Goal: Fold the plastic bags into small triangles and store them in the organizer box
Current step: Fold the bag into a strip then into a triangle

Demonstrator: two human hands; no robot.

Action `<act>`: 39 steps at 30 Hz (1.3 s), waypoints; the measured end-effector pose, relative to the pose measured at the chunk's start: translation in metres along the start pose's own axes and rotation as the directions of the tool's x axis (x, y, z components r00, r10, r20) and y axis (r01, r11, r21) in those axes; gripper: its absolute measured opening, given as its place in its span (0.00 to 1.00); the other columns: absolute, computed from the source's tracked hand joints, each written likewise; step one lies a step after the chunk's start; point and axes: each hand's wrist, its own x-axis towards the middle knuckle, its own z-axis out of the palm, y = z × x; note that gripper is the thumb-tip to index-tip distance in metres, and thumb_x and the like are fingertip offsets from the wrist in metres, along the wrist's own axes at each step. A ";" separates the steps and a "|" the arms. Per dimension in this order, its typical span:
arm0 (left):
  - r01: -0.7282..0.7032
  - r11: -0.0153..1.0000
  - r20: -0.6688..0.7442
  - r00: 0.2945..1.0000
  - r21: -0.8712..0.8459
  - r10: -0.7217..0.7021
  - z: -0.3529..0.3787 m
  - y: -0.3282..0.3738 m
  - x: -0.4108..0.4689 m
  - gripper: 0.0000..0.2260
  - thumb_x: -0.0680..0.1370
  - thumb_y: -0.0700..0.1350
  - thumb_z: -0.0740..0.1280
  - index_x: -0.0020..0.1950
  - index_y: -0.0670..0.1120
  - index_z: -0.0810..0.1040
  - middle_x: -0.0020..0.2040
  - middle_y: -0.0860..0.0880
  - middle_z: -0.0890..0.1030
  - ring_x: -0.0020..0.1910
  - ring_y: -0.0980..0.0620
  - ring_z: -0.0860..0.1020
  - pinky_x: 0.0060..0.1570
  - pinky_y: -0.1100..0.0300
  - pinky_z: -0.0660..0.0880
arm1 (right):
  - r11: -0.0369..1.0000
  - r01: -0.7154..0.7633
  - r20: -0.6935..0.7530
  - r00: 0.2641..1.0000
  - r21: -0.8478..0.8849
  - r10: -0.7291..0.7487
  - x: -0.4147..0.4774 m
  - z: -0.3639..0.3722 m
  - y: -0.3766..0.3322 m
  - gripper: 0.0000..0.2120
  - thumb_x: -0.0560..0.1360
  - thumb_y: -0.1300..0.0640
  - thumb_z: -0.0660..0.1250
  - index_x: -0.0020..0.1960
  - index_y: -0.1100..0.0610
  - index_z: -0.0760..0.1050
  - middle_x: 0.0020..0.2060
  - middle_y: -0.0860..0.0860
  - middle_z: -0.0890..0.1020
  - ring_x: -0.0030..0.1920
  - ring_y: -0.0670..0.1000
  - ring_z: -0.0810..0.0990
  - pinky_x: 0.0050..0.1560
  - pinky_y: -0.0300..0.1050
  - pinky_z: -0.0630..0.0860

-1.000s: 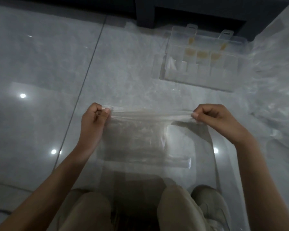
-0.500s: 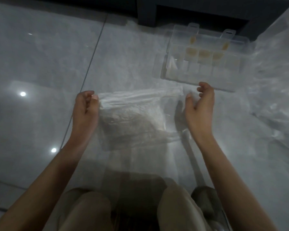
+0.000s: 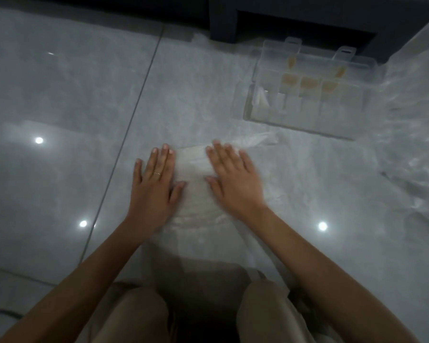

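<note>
Floor (image 3: 60, 95) takes up most of the view: glossy grey tiles with a dark grout line running up the left side and a few round light spots (image 3: 39, 140) reflected in it. Over on the right there's a big heap of loose clear plastic sheeting (image 3: 411, 157), all crinkled. Along the top edge sits some dark furniture (image 3: 307, 18), can't make out what exactly. At the bottom you can see the person's legs in beige trousers (image 3: 134, 318), knees pointing forward.

Right in front of the knees is the plastic bag (image 3: 193, 184), cloudy see-through, lying flat on the floor, with its far edge bunched up a bit toward the right. Past it, up and to the right and a little apart from it, is the organizer box (image 3: 253, 115). It's clear plastic with its lid swung open at the back. Some compartments hold yellowish pieces (image 3: 307, 82), and the left-end one has a whitish piece (image 3: 260, 97).

Both hands lie palm down on the bag with the fingers straight and slightly fanned, pressing it to the floor. Left hand (image 3: 154, 186) sits along the bag's left edge, thumb pointing inward. Right hand (image 3: 235, 179) is further in, near the middle, and it's blurry. The thumbs nearly face each other with a strip of bag between them. Left hand has a thin ring (image 3: 157, 173) on one finger.
</note>
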 end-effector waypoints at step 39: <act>-0.330 0.812 -0.156 0.944 -0.481 0.292 -0.022 0.029 -0.034 0.08 0.76 0.44 0.62 0.51 0.46 0.80 0.52 0.52 0.82 0.48 0.55 0.79 0.45 0.60 0.75 | 0.986 0.142 -0.022 0.990 0.083 -0.141 -0.070 -0.043 0.004 0.28 0.73 0.40 0.58 0.66 0.57 0.74 0.65 0.54 0.77 0.68 0.55 0.72 0.71 0.51 0.62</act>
